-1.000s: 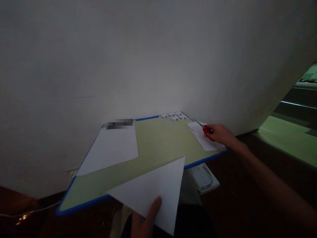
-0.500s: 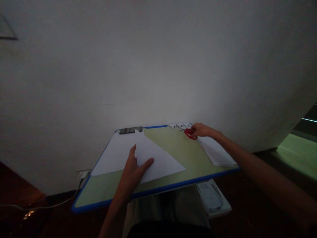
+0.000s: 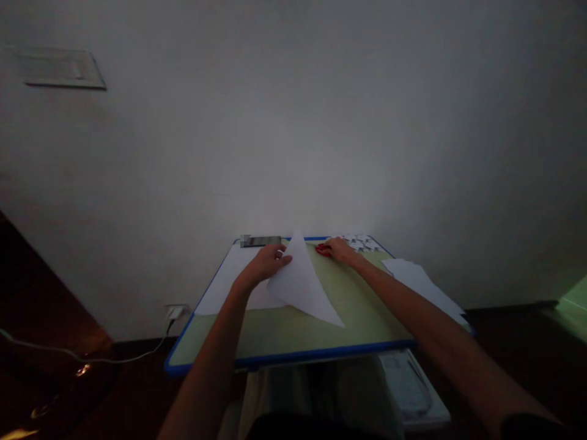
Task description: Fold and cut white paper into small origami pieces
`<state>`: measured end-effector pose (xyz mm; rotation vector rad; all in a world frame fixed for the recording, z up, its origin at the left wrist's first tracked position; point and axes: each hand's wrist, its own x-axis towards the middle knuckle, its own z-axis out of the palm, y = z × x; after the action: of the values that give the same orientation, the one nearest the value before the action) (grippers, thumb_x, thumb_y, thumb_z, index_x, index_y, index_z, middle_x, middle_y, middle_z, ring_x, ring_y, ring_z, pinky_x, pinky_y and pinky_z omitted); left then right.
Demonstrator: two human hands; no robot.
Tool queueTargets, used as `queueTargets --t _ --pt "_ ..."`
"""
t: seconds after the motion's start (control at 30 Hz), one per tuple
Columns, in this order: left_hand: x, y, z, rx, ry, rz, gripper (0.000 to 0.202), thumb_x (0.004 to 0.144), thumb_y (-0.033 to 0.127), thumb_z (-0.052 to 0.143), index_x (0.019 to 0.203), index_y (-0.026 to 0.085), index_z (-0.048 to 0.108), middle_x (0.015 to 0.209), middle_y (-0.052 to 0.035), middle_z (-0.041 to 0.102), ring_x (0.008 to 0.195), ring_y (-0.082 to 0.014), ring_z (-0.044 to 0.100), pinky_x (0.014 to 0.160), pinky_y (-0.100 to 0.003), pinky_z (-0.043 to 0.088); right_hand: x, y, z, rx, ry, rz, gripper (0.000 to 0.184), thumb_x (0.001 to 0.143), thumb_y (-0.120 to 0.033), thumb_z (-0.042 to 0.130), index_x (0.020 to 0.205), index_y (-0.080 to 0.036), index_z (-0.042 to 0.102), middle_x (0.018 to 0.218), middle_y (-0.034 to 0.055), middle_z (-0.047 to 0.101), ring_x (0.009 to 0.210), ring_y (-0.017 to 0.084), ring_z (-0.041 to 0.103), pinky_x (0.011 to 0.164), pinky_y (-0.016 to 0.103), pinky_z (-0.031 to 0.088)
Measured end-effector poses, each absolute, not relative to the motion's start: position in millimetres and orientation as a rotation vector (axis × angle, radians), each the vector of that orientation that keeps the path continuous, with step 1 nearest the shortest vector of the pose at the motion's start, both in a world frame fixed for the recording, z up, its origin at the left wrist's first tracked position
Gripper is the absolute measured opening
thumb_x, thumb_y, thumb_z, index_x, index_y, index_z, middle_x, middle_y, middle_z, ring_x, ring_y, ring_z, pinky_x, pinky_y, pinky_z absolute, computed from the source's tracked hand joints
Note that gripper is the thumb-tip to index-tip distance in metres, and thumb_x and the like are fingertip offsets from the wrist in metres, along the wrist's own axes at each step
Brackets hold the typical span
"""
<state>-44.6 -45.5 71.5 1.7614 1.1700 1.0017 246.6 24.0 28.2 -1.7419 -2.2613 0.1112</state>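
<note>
My left hand (image 3: 269,261) pinches a white sheet of paper (image 3: 300,284) by its left edge, lifting it off the table with its narrow corner pointing up. In my right hand (image 3: 338,249) is a pair of scissors (image 3: 323,250) with red handles, the blades aimed left toward the paper's upper edge. Whether the blades touch the paper I cannot tell. Another white sheet (image 3: 217,287) lies flat on the left of the table, partly under my left hand and the raised paper.
The small table (image 3: 257,339) has a blue rim and stands against a wall. A dark phone (image 3: 263,241) lies at its back left edge, small cut paper pieces (image 3: 364,242) at the back right, and more paper (image 3: 424,284) on the right. A cable plugs into a wall socket (image 3: 175,313).
My left hand has closed on the paper and raised it from the table. My right hand has brought the scissors left, away from the cut pieces, toward the paper. The view has shifted left.
</note>
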Motion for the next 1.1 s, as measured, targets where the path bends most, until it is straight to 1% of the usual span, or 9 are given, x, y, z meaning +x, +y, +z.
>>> queueTargets --t 0.1,0.27,0.43,0.63,0.73,0.8,0.9,0.97,1.1 --pt "-36.2 -26.6 71.9 1.778 1.119 0.921 0.019 0.07 0.028 0.083 0.078 0.015 0.072 0.076 -0.0041 0.072 0.068 -0.0184 0.064 0.057 -0.025 0.044 244.8 31.1 25.6 -1.737 -2.223 0.212 0.034 0.101 -0.038 0.067 0.13 -0.021 0.066 0.134 0.0093 0.066 0.114 0.025 0.068 0.096 0.045 0.06" --pt "-23.3 -11.9 56.5 1.741 1.063 0.893 0.022 0.085 0.033 0.08 0.091 0.013 0.072 0.08 -0.0024 0.071 0.065 -0.0141 0.062 0.055 -0.023 0.044 244.2 36.9 19.9 -1.749 -2.081 0.298 0.036 0.099 -0.039 0.069 0.13 -0.02 0.066 0.134 0.0085 0.067 0.114 0.027 0.069 0.093 0.044 0.061" --pt "-20.7 -5.8 36.7 1.635 1.113 0.939 0.025 0.101 0.034 0.069 0.115 0.014 0.068 0.105 -0.0057 0.071 0.084 -0.0169 0.07 0.074 -0.034 0.061 245.5 34.7 13.5 -1.711 -1.918 0.263 0.035 0.1 -0.038 0.068 0.13 -0.02 0.066 0.135 0.0092 0.066 0.114 0.026 0.068 0.095 0.045 0.06" --pt "-24.9 0.8 32.6 1.467 1.188 1.058 0.037 0.101 0.036 0.068 0.132 0.016 0.063 0.131 -0.0116 0.066 0.11 -0.0254 0.069 0.092 -0.046 0.061 223.8 12.1 11.9 -1.443 -1.865 0.187 0.035 0.102 -0.038 0.065 0.132 -0.019 0.064 0.134 0.0106 0.066 0.112 0.024 0.069 0.095 0.047 0.06" --pt "-23.8 -0.3 34.2 1.392 1.207 1.116 0.039 0.101 0.037 0.068 0.134 0.017 0.063 0.133 -0.0119 0.066 0.112 -0.0262 0.069 0.094 -0.048 0.061 200.7 -10.0 11.6 -1.216 -1.975 0.17 0.045 0.1 -0.044 0.068 0.138 -0.022 0.063 0.143 0.0117 0.063 0.126 0.028 0.064 0.108 0.053 0.053" --pt "-22.2 -3.2 36.0 1.362 1.21 1.14 0.039 0.101 0.037 0.068 0.134 0.017 0.063 0.133 -0.0119 0.066 0.112 -0.0261 0.069 0.094 -0.047 0.061 187.6 -24.0 10.3 -1.084 -2.065 0.164 0.068 0.086 -0.056 0.081 0.145 -0.029 0.061 0.154 0.0116 0.057 0.142 0.032 0.052 0.122 0.056 0.039" --pt "-19.6 -8.6 39.3 1.337 1.201 1.158 0.038 0.101 0.037 0.068 0.133 0.017 0.063 0.132 -0.0118 0.066 0.112 -0.026 0.069 0.093 -0.047 0.061 176.8 -36.3 6.1 -0.977 -2.136 0.177 0.094 0.068 -0.064 0.091 0.151 -0.031 0.059 0.164 0.0146 0.045 0.152 0.038 0.04 0.127 0.062 0.027" --pt "-17.5 -12.0 41.3 1.323 1.191 1.165 0.038 0.101 0.037 0.067 0.133 0.017 0.063 0.132 -0.0118 0.066 0.112 -0.0259 0.069 0.093 -0.047 0.061 174.5 -37.4 2.4 -0.951 -2.143 0.2 0.095 0.069 -0.065 0.089 0.151 -0.03 0.058 0.165 0.0164 0.043 0.153 0.04 0.039 0.126 0.065 0.027" --pt "-12.7 -17.8 43.2 1.298 1.176 1.163 0.039 0.101 0.037 0.067 0.134 0.017 0.063 0.132 -0.0119 0.066 0.112 -0.026 0.069 0.093 -0.047 0.061 174.0 -31.7 -3.6 -0.928 -2.119 0.267 0.08 0.081 -0.067 0.078 0.149 -0.029 0.06 0.159 0.0162 0.05 0.148 0.035 0.046 0.124 0.06 0.035"
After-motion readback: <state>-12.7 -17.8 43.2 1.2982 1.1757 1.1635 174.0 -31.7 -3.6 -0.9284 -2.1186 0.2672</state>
